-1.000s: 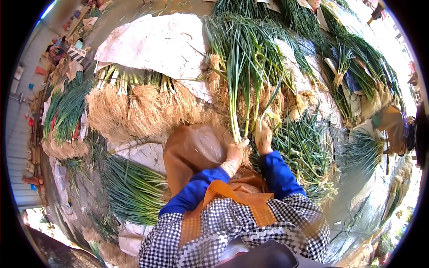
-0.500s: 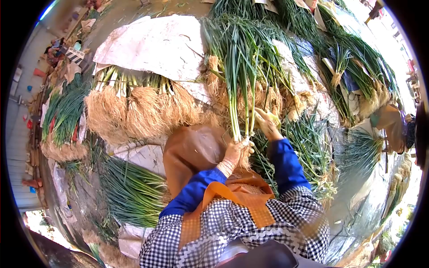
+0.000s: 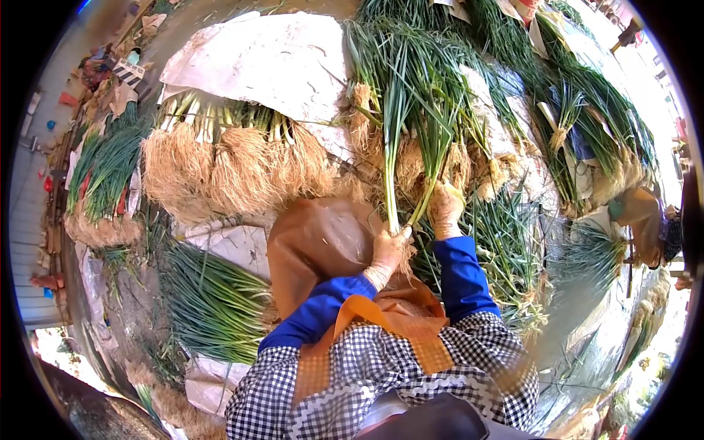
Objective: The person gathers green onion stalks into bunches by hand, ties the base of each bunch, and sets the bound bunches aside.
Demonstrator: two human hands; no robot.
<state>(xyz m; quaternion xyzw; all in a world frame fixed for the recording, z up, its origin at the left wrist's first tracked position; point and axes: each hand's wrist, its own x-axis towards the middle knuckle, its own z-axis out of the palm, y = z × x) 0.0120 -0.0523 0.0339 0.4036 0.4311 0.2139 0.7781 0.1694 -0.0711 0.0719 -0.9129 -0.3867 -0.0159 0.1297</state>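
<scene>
1. The green onions [image 3: 391,176] stand out in front of the person, over the lap, leafy tops pointing away; one group runs nearly straight, another slants rightward.
2. The left hand [image 3: 389,248] is closed around their pale bases, stringy roots [image 3: 404,261] hanging just below it.
3. The right hand [image 3: 445,207] is curled against the slanting stalks, higher up; from here I can't tell how firmly it grips.
4. Beneath the hands, a brown apron [image 3: 323,235] covers the person's knees.
5. Just right of the knees lie loose green leaves [image 3: 499,242].
6. To the left, a bundle [image 3: 213,301] of green onions lies on its side.
7. Beyond it, shaggy root clumps [image 3: 246,172] stick out from under a whitish sheet [image 3: 264,59].
</scene>
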